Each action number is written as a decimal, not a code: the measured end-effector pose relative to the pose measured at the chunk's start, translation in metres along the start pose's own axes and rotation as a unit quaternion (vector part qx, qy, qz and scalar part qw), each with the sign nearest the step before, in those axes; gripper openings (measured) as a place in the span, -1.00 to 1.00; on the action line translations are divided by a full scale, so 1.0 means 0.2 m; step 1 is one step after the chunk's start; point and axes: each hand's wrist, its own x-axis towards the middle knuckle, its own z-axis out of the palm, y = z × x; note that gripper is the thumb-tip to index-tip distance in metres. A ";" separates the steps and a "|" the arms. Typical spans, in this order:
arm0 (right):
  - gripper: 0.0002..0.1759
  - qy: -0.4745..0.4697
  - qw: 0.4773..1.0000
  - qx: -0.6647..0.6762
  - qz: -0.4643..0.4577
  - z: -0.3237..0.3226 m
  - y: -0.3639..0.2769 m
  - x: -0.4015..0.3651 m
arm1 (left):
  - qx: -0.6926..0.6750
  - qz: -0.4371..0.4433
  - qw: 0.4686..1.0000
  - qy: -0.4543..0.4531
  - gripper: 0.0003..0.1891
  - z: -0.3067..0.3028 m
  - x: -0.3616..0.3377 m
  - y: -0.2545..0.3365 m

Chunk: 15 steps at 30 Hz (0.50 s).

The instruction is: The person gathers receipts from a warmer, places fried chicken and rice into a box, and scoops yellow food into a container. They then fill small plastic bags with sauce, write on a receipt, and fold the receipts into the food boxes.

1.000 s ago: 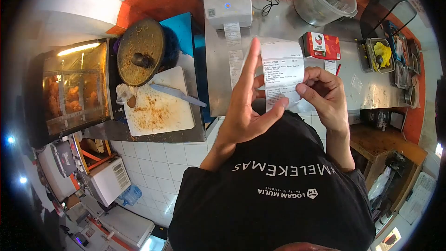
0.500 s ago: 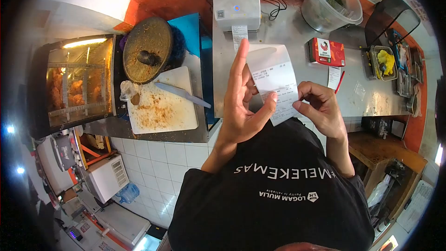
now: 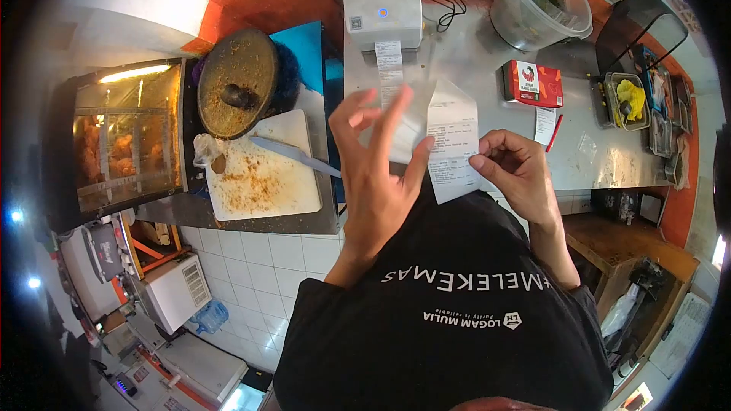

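Note:
A printed paper receipt hangs in front of my chest, its top corner bent into a point. My right hand pinches its right edge between thumb and fingers. On the other side, my left hand is open with its fingers spread, and the thumb tip is right at the receipt's left edge. Beyond that hand, a white label printer stands on the metal counter with a printed paper strip hanging out of its front; the raised fingers overlap the strip's lower end.
To the left, a knife lies on a crumb-covered white cutting board, beside a round dark lid and a lit glass food cabinet. A red box, red pen and clear plastic tub stand or lie on the right.
My left hand has moved left and spread its fingers, its thumb coming off the receipt's face to the edge. The receipt has straightened and turned. More of the printer's strip shows.

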 end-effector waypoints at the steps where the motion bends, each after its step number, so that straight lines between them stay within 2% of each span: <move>1: -0.89 0.001 1.000 0.001 0.001 0.00 0.00 0.00 | -0.030 0.006 0.999 -0.018 -0.55 -0.03 -0.01 0.03; 2: -0.90 -0.005 1.000 -0.001 -0.008 -0.01 0.00 0.01 | -0.030 0.005 0.999 -0.020 -0.55 -0.02 -0.02 0.03; 4: -0.90 -0.012 1.000 -0.004 -0.016 -0.01 0.01 0.01 | -0.107 0.102 0.981 -0.124 -0.65 0.03 -0.04 0.00; 9: -0.92 -0.022 0.991 -0.081 -0.104 -0.01 0.02 0.02 | -0.142 0.078 0.978 -0.129 -0.72 0.11 -0.06 -0.02; 15: -0.92 -0.018 0.986 -0.102 -0.130 -0.04 0.06 0.03 | -0.133 0.076 0.979 -0.132 -0.80 0.15 -0.05 -0.01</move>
